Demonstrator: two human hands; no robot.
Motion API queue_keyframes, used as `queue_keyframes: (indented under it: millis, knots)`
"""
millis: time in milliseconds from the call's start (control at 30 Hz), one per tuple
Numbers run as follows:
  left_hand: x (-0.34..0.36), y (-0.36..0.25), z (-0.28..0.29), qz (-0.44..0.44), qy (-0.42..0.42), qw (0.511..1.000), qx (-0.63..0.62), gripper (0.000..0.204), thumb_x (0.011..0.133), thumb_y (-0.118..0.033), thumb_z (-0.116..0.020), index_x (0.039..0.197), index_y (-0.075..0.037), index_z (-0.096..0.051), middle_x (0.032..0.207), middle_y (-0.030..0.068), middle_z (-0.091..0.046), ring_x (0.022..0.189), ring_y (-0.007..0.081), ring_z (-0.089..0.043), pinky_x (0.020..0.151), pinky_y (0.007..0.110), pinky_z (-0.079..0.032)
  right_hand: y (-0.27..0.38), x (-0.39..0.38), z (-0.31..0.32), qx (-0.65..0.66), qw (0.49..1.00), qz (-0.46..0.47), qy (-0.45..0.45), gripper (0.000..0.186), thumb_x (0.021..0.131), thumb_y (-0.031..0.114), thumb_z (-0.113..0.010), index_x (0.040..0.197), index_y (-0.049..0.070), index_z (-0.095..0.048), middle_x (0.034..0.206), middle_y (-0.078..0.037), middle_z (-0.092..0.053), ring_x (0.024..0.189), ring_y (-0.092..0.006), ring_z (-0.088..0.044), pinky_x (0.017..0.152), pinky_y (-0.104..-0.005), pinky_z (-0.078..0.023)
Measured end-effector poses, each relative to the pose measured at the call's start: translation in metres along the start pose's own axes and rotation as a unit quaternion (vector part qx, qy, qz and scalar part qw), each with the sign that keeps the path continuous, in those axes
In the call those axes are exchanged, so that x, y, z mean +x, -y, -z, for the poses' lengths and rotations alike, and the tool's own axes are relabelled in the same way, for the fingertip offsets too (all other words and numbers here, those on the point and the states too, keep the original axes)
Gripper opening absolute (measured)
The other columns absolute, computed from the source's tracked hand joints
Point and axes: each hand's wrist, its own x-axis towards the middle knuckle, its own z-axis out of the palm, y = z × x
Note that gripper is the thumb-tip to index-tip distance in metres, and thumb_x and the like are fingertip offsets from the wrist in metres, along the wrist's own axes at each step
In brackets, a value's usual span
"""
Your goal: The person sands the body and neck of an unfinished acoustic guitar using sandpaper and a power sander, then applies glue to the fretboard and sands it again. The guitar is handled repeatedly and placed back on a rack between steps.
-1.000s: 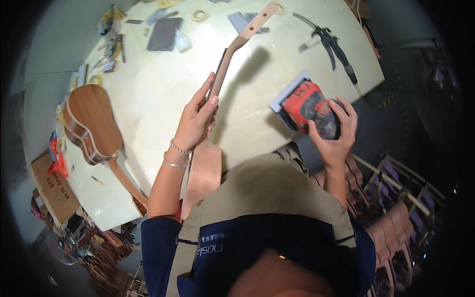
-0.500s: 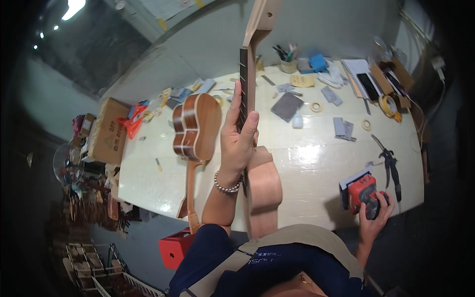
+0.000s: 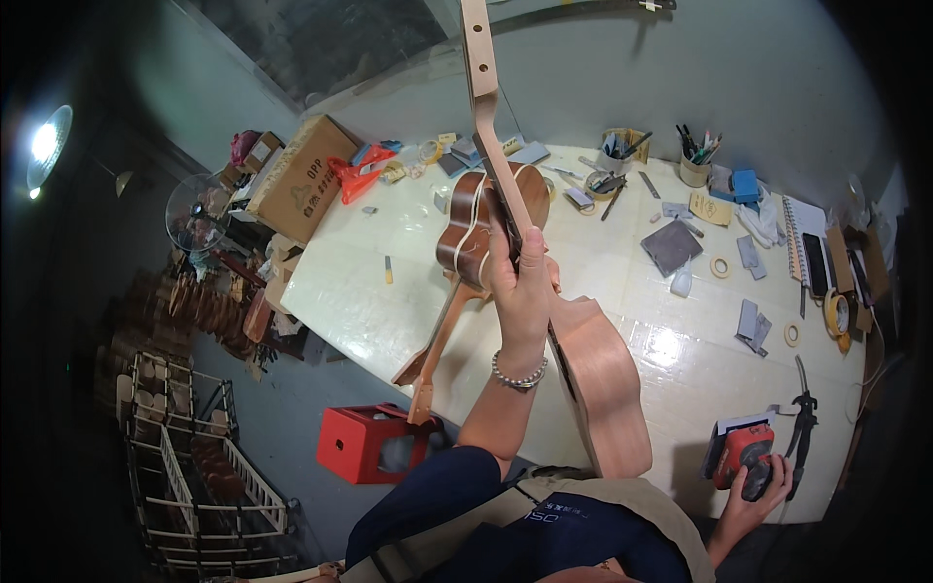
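Observation:
An unfinished ukulele (image 3: pixel 604 389) of pale bare wood is held up before me by its neck. My left hand (image 3: pixel 523 282), with a beaded bracelet at the wrist, wraps round that neck; the headstock rises toward the top of the view. At the right, my right hand (image 3: pixel 761 483) grips a red and black power sander (image 3: pixel 743 457), which is tipped so its flat pad faces left and away from me. Beyond my left hand, a second ukulele (image 3: pixel 473 233) with a glossy brown body and pale edging lies on the table, its neck pointing toward me.
On the white table (image 3: pixel 350 282) are sanding sheets (image 3: pixel 672 248), tape rolls (image 3: pixel 719 265), pen cups (image 3: pixel 694 170) and a notebook (image 3: pixel 805 233). A black air gun (image 3: pixel 803 418) lies right of the sander. A cardboard box (image 3: pixel 303 182) stands far left; a red stool (image 3: pixel 360 447) is below the table's edge.
My view has swung left, so the table appears farther right. The held ukulele now leans, showing more of its side and back of the neck. Both hands keep their grips.

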Motion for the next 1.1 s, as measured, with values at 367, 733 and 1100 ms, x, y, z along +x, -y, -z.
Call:
queue_keyframes:
  millis: [367, 733, 1100]
  knots:
    - [0.005, 0.033, -0.062, 0.151, 0.365, 0.918, 0.040, 0.058, 0.093, -0.024, -0.056, 0.144, -0.014, -0.029, 0.073, -0.0032, -0.044, 0.050, 0.0025, -0.040, 0.044, 0.017, -0.035, -0.009, 0.004, 0.005, 0.008, 0.998, -0.053, -0.033, 0.054, 0.065, 0.003, -0.072, 0.116, 0.004, -0.053, 0.118, -0.017, -0.051, 0.113, -0.0336, -0.048, 0.097, -0.0411, -0.036]
    - [-0.151, 0.178, -0.080, 0.533, 0.589, 0.602, 0.078, 0.051, 0.096, -0.034, -0.046, 0.142, -0.016, -0.034, 0.070, -0.0013, -0.045, 0.046, 0.0064, -0.038, 0.042, 0.021, -0.037, 0.009, -0.021, -0.006, -0.014, 0.997, -0.051, -0.060, 0.057, 0.054, 0.008, -0.079, 0.107, 0.009, -0.058, 0.114, -0.017, -0.057, 0.099, -0.0323, -0.058, 0.084, -0.0385, -0.047]
    - [-0.154, 0.183, -0.080, 0.566, 0.538, 0.622, 0.050, 0.046, 0.100, -0.035, -0.034, 0.137, -0.010, -0.042, 0.069, 0.0015, -0.049, 0.044, 0.0080, -0.041, 0.039, 0.021, -0.035, 0.020, 0.011, -0.068, 0.018, 1.000, -0.020, 0.010, 0.060, 0.052, 0.008, -0.081, 0.107, 0.011, -0.059, 0.113, -0.019, -0.058, 0.098, -0.0318, -0.059, 0.082, -0.0362, -0.049]
